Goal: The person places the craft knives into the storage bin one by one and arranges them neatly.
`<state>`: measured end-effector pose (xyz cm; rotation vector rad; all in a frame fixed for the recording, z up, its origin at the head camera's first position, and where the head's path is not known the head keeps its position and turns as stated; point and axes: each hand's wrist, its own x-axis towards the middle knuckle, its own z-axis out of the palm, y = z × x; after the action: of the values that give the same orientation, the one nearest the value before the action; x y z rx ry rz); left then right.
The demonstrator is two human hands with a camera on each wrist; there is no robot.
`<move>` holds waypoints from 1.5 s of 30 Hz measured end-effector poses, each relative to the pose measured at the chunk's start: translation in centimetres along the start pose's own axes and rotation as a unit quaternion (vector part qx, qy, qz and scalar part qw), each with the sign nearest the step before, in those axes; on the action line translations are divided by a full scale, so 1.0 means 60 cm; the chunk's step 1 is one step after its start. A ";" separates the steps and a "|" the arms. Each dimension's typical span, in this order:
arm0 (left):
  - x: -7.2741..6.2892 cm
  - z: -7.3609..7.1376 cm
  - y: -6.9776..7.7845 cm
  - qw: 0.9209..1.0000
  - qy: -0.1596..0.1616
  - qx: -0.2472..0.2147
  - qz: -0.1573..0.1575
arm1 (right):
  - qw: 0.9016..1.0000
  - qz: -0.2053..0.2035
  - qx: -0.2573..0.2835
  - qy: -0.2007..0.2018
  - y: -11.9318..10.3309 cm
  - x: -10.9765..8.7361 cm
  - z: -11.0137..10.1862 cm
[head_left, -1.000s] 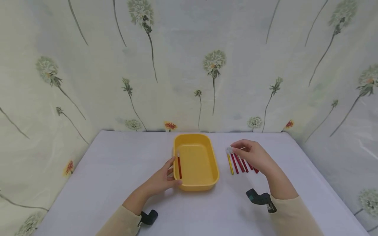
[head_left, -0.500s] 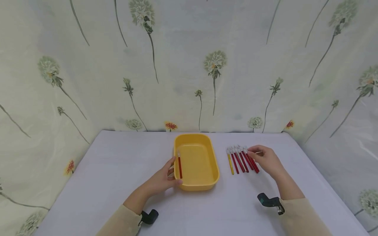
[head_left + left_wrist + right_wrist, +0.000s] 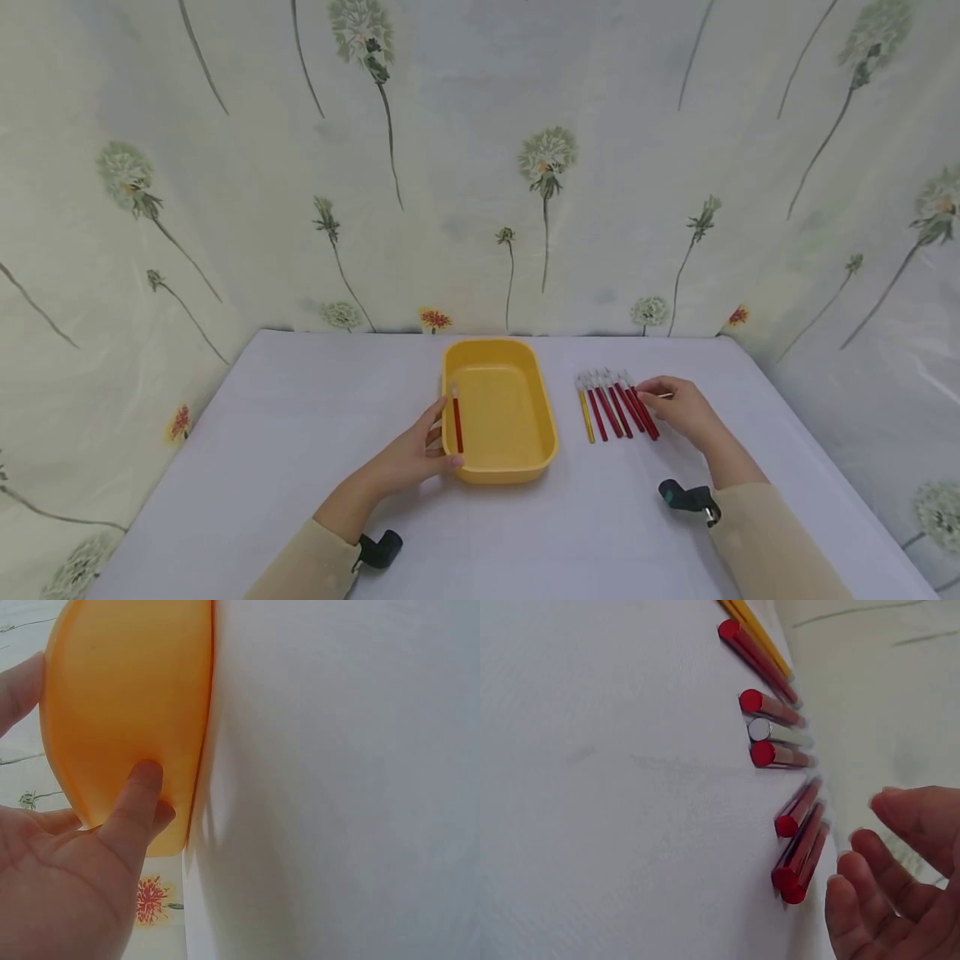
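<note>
A yellow tray (image 3: 502, 477) stands on the table, with one slim red pen (image 3: 458, 427) lying along its left inner side. My left hand (image 3: 408, 458) holds the tray at its left side; in the left wrist view its fingers (image 3: 146, 780) press the outer wall. Right of the tray lies a row of slim pens, mostly red with pale tips. A yellow pen (image 3: 587, 418) is at the row's left end and a red pen (image 3: 647, 417) at its right. My right hand (image 3: 678, 407) hovers beside that right end, fingers loosely bent, nothing between thumb and fingers in the right wrist view.
The white-covered table (image 3: 315, 392) reaches back to a flower-printed cloth wall (image 3: 450, 167), with more cloth on both sides. Black wrist cameras sit at the left cuff (image 3: 378, 552) and the right cuff (image 3: 686, 497).
My right hand has moved right along the row, from above the pale tips to beside its right end, uncovering the pens. The left hand and tray have stayed put.
</note>
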<state>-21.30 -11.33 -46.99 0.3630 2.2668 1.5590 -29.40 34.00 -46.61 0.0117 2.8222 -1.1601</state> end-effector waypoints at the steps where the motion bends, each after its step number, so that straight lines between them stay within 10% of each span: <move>1: 0.000 0.000 0.000 1.000 0.001 0.000 0.001 | 1.000 0.005 0.000 -0.001 0.004 0.004 0.000; 45: -0.003 0.001 0.001 1.000 -0.001 0.003 0.002 | 0.995 0.014 -0.068 -0.067 0.043 0.053 -0.014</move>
<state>-21.14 -11.32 -46.90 0.3718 2.2702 1.5537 -32.51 36.35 -48.07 -0.0362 2.7653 -0.9246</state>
